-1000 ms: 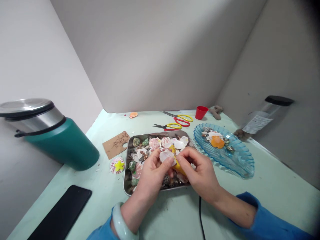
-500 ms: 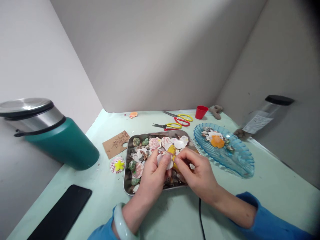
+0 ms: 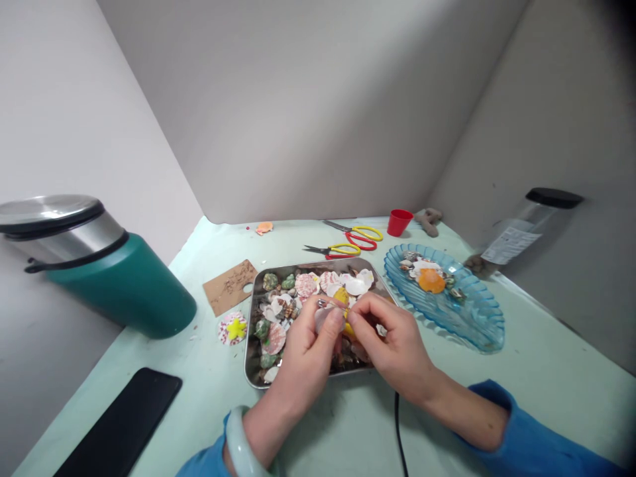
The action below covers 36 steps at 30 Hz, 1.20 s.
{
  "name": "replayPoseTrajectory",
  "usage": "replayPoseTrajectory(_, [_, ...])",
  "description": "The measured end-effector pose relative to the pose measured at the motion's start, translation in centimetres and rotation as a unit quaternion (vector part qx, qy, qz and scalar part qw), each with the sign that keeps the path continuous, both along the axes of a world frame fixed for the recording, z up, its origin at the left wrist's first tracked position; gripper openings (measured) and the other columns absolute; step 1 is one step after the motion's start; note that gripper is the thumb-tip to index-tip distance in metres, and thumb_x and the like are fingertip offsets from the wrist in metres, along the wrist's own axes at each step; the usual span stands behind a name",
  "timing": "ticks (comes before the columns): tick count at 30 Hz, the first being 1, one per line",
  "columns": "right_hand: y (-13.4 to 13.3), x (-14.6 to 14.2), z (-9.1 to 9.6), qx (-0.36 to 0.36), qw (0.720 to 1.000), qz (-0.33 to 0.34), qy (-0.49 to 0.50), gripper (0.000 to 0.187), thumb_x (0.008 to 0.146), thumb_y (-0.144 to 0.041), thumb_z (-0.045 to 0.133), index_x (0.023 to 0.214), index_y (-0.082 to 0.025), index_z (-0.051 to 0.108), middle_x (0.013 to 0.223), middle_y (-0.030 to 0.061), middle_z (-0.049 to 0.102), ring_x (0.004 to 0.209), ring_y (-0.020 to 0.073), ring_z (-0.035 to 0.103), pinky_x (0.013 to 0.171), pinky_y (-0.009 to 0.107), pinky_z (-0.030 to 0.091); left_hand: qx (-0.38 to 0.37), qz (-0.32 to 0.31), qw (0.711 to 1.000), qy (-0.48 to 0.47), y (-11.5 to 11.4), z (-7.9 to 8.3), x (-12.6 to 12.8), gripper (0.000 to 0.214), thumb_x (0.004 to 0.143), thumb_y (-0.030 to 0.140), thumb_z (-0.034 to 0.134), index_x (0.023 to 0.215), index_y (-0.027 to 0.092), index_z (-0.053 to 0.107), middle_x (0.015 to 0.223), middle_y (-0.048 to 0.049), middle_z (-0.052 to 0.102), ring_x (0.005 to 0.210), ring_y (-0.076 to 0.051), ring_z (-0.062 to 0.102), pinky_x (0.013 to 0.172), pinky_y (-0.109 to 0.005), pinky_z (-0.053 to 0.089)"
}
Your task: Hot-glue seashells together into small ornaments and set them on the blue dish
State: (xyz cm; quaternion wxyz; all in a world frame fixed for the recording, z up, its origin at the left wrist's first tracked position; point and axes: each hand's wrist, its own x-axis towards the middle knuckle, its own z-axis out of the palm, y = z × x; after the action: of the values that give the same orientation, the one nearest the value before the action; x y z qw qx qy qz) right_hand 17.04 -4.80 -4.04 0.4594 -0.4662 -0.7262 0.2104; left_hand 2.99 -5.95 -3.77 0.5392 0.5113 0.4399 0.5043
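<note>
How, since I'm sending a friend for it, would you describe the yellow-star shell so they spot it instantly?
Find the metal tray of shells on the pale green table, then look just outside its left side. On the near side of the brown card lies a roundish, pale shell with reddish speckles. A bright yellow star on it sets it apart from the tray's shells.

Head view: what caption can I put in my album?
Left-hand fingers hold a white seashell over a metal tray of mixed shells, near a blue scalloped plate.
</note>
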Motion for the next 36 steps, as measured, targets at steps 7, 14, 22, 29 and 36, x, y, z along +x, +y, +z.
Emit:
replayPoseTrajectory(7, [-0.01,0.1,-0.13,0.021,0.999,0.024,-0.008,0.019,0.091,-0.021,0.048,0.073,-0.02,0.052,0.069,-0.0004,0.054,0.063,0.0136,0.05,0.061,0.027,0.038,0.061,0.037,0.997,0.032,-0.31,0.08,-0.06,0.016,0.089,0.037,0.055,0.091,0.022,0.062,0.08,-0.0023,0.06,0.066,-0.014,0.051,0.062,-0.024,0.04])
replayPoseTrajectory(14, [-0.11,0.15,0.03,0.044,0.997,0.066,-0.004,0.017,0.092,-0.018,0.047,0.076,-0.02,0.052,0.07,-0.0001,0.053,0.065,0.0145,0.05,0.063,0.028,0.039,0.179,0.072,0.974,0.119,-0.55,0.25,-0.25,0.012,0.092,0.025,0.051,0.088,0.022,0.063,0.087,-0.004,0.061,0.083,-0.018,0.055,0.078,-0.027,0.04])
replayPoseTrajectory(22, [-0.26,0.25,0.22,0.048,0.994,0.098,-0.001,0.019,0.091,-0.015,0.047,0.072,-0.02,0.048,0.067,-0.0011,0.048,0.062,0.0134,0.046,0.06,0.027,0.036,0.169,0.066,0.975,0.13,-0.65,0.5,-0.32,0.014,0.092,0.025,0.05,0.081,0.021,0.059,0.079,-0.0015,0.058,0.074,-0.015,0.052,0.071,-0.025,0.04])
replayPoseTrajectory(29, [-0.13,0.22,0.08,0.037,0.995,0.095,-0.006,0.02,0.091,-0.016,0.047,0.071,-0.02,0.048,0.066,-0.0016,0.048,0.061,0.0128,0.046,0.06,0.027,0.035,0.164,0.059,0.973,0.154,-0.6,0.58,-0.28,0.015,0.093,0.026,0.047,0.083,0.021,0.057,0.079,-0.001,0.057,0.074,-0.014,0.052,0.07,-0.025,0.04])
replayPoseTrajectory(36, [0.3,0.21,-0.29,0.028,0.997,0.066,0.012,0.016,0.093,-0.017,0.047,0.079,-0.019,0.055,0.075,0.0007,0.056,0.07,0.0142,0.052,0.067,0.027,0.039,0.257,0.064,0.945,0.194,-0.42,0.12,-0.33,0.009,0.091,0.018,0.052,0.098,0.02,0.057,0.096,-0.0037,0.06,0.09,-0.016,0.056,0.081,-0.027,0.042])
